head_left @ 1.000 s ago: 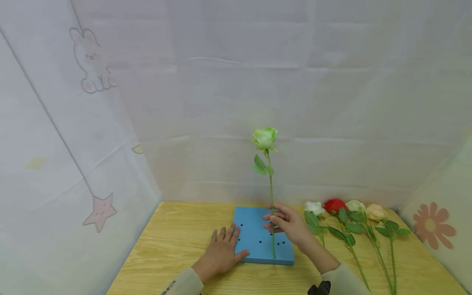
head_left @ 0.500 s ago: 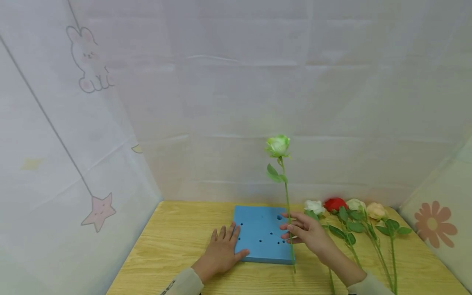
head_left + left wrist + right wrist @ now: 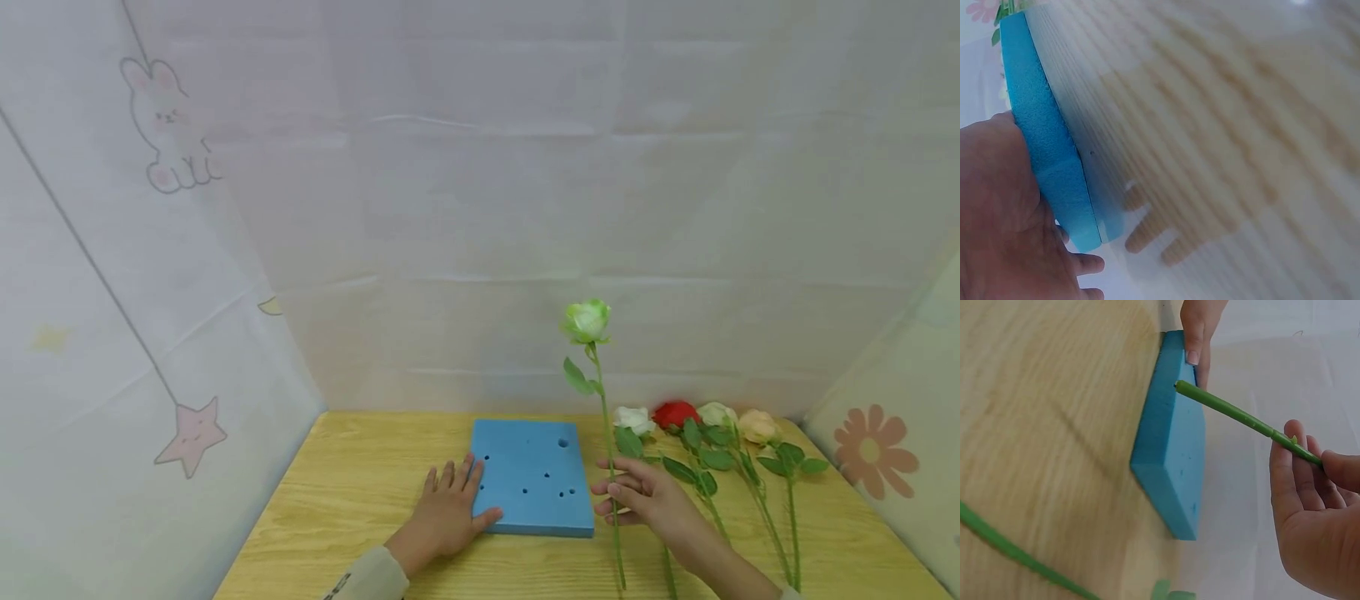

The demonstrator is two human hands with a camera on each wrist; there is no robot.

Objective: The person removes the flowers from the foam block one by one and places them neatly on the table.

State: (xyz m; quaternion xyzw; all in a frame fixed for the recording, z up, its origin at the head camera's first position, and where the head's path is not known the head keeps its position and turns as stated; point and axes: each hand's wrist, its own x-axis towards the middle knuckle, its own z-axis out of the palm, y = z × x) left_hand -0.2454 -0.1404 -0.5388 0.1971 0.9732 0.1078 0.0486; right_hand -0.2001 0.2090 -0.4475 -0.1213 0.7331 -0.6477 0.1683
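My right hand [image 3: 645, 498] pinches the green stem of an upright artificial rose with a pale green-white bloom [image 3: 587, 322], just right of the blue foam block [image 3: 525, 467]. In the right wrist view the bare lower end of the stem [image 3: 1229, 411] points out past the thumb and fingers, clear of the tabletop. The block lies flat and has several small holes in its top. My left hand [image 3: 450, 510] rests at the block's left edge, fingers spread and straight, thumb over the near left corner. The left wrist view shows its palm against the block's side [image 3: 1047, 119].
On the right of the wooden table [image 3: 360, 483] lie several loose roses: a white one [image 3: 634, 420], a red one [image 3: 677, 414], a cream one [image 3: 717, 415] and a peach one [image 3: 758, 426]. A pale printed cloth [image 3: 450, 208] hangs behind and at both sides.
My right hand has carried the green-white rose rightward and toward me, from over the block to beside its right edge. My left hand has stayed at the block's left edge.
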